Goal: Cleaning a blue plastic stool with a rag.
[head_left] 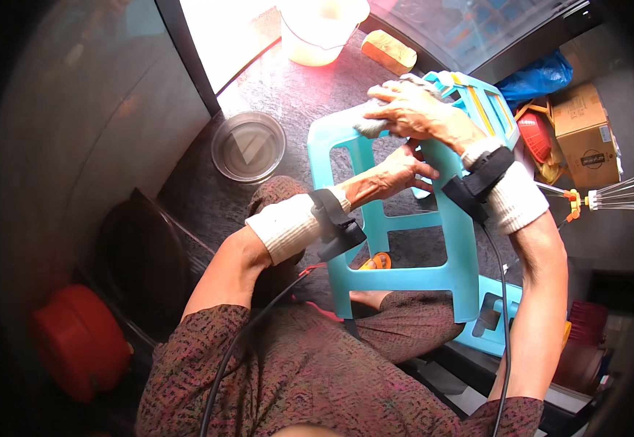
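Observation:
A turquoise plastic stool [393, 279] stands tilted in front of me, over my bent legs. My right hand [412, 112] presses a grey cloth [370, 127] against the stool's upper corner, fingers spread over the cloth. Lower down, my left hand [391, 172] reaches inside the frame and grips one of the stool's legs; part of its grasp is hidden behind that leg. Both wrists wear white knitted cuffs with black straps and cables. Just beyond my right hand is another turquoise plastic piece [478, 104] with yellow-orange stripes.
A round basin [248, 147] sits on the dark floor at left. Farther off are a white bucket [317, 33] and a yellow block [389, 52]. Rightward are a blue plastic bag [535, 76], cardboard box [585, 136] and turquoise stool [492, 338]. A red object [82, 341] is lower left.

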Action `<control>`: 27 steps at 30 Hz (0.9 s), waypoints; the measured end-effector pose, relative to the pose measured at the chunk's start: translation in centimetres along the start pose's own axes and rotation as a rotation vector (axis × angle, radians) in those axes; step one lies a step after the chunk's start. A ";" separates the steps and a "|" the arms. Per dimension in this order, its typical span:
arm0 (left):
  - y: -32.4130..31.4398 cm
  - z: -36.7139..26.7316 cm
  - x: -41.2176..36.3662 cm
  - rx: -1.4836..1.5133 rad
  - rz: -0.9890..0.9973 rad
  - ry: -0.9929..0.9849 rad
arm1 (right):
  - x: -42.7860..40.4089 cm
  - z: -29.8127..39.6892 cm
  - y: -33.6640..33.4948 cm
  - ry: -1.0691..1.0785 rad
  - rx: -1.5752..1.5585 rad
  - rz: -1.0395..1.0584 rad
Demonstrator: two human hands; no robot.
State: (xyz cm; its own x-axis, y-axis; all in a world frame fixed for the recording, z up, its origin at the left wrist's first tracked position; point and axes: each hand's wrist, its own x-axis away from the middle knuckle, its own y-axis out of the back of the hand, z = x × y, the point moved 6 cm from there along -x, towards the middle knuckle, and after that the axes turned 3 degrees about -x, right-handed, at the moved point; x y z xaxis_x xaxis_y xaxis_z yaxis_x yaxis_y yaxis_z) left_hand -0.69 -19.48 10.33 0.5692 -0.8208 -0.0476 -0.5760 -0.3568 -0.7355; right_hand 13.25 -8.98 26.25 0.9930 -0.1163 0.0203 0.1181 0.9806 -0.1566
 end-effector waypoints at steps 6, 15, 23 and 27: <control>0.0 -0.3 0.1 0.019 0.048 0.007 | 1.8 2.0 2.6 0.009 0.537 0.117; 0.3 -0.8 0.8 0.076 0.040 0.023 | -7.2 -7.8 -3.8 0.523 1.455 0.340; 1.1 -1.1 0.6 -0.005 -0.056 -0.043 | 1.3 -8.9 2.6 0.400 1.514 0.117; 4.6 -1.6 0.3 -0.017 -0.186 -0.061 | 3.7 -9.3 4.4 0.379 1.468 0.086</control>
State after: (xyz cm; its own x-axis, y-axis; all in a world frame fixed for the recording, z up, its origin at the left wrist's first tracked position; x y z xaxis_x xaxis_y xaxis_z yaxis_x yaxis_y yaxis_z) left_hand -4.08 -22.08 7.97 0.7006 -0.7120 0.0470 -0.4670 -0.5074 -0.7242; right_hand 17.42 -6.58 16.40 0.9654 0.1393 -0.2203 0.1822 0.2437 0.9526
